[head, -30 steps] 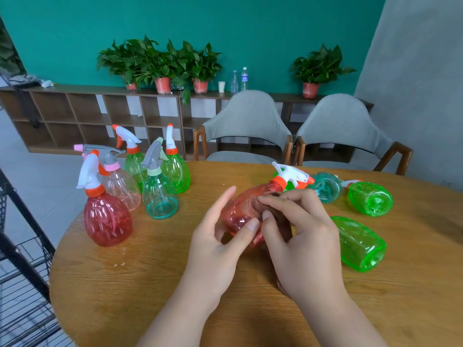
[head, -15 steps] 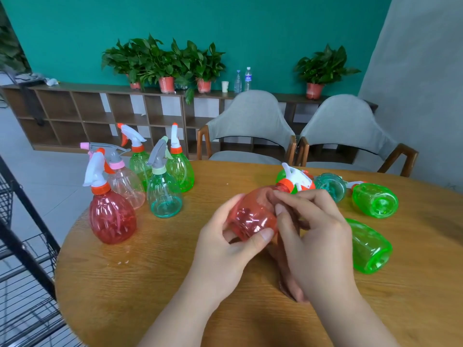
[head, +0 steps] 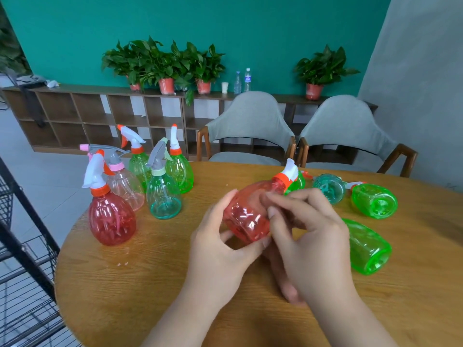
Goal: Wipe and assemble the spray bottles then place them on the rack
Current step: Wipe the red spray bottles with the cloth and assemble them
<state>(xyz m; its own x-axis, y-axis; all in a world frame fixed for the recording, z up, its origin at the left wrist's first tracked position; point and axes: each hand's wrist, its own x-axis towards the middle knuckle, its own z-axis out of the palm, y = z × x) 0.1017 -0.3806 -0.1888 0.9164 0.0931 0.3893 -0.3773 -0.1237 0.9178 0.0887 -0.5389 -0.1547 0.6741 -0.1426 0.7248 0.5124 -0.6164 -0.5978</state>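
Red bottle (head: 246, 216) has lifted off the table (head: 150, 284), base turned toward the person; left grip (head: 220, 246) curls round its bottom, right grip (head: 313, 241) pinches its side. Wiping looks under way, racking still ahead.

One head-worn, wide-angle view — it looks forward and down over the table (head: 125, 284) from close above its near edge, taking in the rack (head: 27, 261) at left and the wall (head: 250, 33) beyond.
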